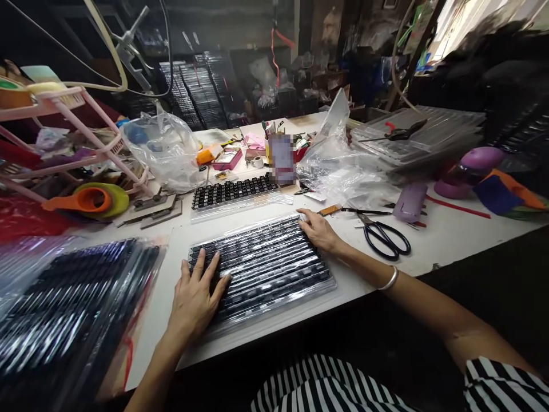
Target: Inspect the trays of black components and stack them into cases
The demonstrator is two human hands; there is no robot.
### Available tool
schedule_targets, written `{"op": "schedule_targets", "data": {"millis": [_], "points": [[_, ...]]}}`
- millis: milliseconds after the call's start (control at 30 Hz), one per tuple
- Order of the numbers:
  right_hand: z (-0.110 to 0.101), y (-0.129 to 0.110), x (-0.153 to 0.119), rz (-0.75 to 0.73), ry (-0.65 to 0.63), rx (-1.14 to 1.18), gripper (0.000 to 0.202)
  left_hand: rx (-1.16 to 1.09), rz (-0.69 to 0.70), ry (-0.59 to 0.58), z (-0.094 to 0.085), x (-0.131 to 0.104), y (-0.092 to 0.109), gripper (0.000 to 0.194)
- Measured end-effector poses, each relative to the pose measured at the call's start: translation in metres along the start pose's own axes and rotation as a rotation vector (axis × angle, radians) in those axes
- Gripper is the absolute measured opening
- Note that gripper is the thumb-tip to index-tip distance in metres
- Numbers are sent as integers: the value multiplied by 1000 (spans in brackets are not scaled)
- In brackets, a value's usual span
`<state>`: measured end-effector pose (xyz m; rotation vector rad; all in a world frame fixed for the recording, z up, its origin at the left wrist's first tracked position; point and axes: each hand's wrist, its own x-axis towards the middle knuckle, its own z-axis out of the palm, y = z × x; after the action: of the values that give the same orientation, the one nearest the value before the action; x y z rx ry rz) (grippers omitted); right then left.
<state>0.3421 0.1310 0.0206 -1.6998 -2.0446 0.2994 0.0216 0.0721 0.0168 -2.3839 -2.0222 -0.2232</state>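
A clear plastic tray (266,263) filled with rows of black parts lies on the white table in front of me. My left hand (195,297) rests on its left side, fingers spread flat over the rows. At the far right corner, my right hand (319,232) has its fingers bent around the tray's edge; the fingertips are partly hidden. Beyond it sits a second clear tray (235,191) holding black parts in short blocks. Large black-handled scissors (386,237) lie beside my right forearm.
At left, stacked trays of black parts (72,303) stand near a pink rack (98,143) and orange and yellow tape rolls (92,197). Crumpled plastic bags (343,166), a phone (282,159), a purple bottle (409,201) and stacked clear trays (420,137) occupy the back and right.
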Motion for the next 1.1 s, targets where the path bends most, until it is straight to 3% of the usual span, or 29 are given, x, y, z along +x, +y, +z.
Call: {"op": "schedule_targets", "data": {"millis": [167,333,567,733,833,967,1100], "points": [[-2,3,-11,25,35,10,47,-60,53,54,2,-5,-8,53],[3,-5,-18,10,-88,-100,46,109,155,29,6,1,-4,52],[-4,-12,-11,19,-158,-83,52,104,198,-130,2,19,28,66],[-8,-1,-11,100,-103,108,50,17,252,-83,4,24,45,66],[-10,7,-9,164,-74,257,48,-80,192,33,4,23,34,57],[-16,13,-10,206,-59,374,44,-299,-66,209,1,12,-6,56],[-21,13,-24,173,-54,356,45,-509,-74,188,4,-4,-38,55]]}}
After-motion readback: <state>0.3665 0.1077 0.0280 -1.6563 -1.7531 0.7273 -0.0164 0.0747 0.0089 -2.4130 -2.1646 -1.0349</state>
